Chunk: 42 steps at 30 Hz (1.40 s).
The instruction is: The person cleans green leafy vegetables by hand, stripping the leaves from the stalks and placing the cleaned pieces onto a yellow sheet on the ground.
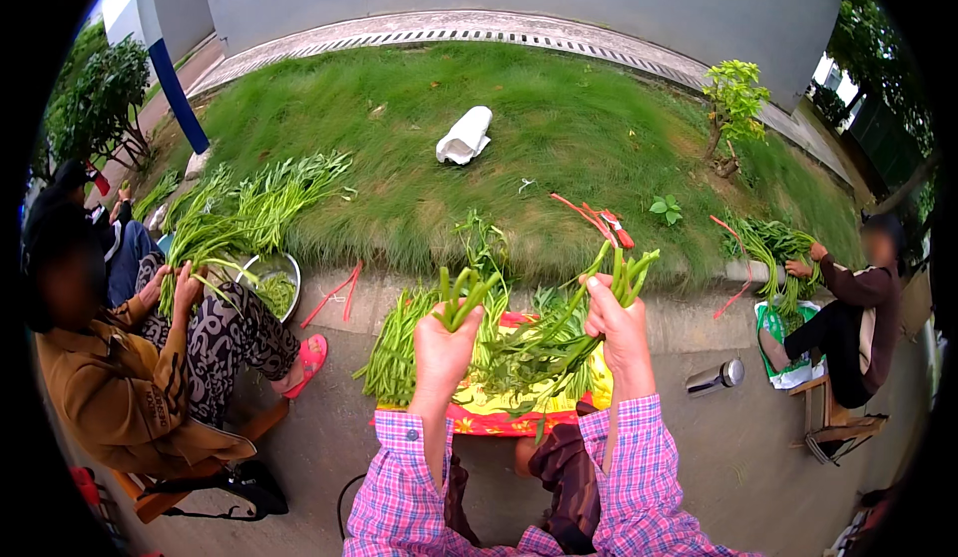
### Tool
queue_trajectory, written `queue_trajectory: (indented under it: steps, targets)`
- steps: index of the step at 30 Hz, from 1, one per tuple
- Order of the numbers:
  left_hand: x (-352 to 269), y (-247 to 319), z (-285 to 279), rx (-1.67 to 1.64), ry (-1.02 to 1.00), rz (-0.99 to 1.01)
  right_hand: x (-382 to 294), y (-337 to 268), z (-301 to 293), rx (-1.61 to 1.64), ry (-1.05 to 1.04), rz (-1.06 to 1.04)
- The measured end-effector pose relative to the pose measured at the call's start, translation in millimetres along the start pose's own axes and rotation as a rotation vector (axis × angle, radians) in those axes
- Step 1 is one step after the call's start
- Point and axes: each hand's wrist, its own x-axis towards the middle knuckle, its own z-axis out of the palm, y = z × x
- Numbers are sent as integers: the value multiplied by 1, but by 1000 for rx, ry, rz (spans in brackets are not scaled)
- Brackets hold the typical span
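My left hand point(441, 351) is closed around a short bunch of thick green stems point(465, 301), their cut ends pointing up. To its right, my right hand point(620, 329) grips another bunch of leafy green stems point(632, 276). The leaves of that bunch hang down and left, between my two forearms. Below both hands lies a red and yellow printed sheet point(490, 424) on the ground. Long-stemmed greens point(393, 344) are heaped along its left side, and more leafy tops lie behind my hands. My fingers hide part of each bunch.
At left, a seated person point(112, 385) handles greens beside a metal basin point(292, 287); another person sits behind. A person point(868, 317) at right holds greens over a plastic bag point(771, 351). A steel flask point(715, 377) lies nearby. Red ties point(587, 212) and a white sack point(465, 136) rest on grass.
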Motion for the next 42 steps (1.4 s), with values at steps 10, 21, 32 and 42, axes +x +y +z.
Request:
queue_trajectory:
  steps: [10, 21, 32, 42]
  targets:
    - [10, -24, 10, -195, -181, -266, 3, 15, 30, -60, -192, 177]
    - [13, -11, 8, -249, -366, -371, 24, 31, 11, 76, -262, 330]
    - [5, -9, 17, -127, -486, -511, 29, 30, 10, 151, -227, 328]
    - [9, -13, 15, -142, -466, -497, 35, 32, 0, 203, -117, 269]
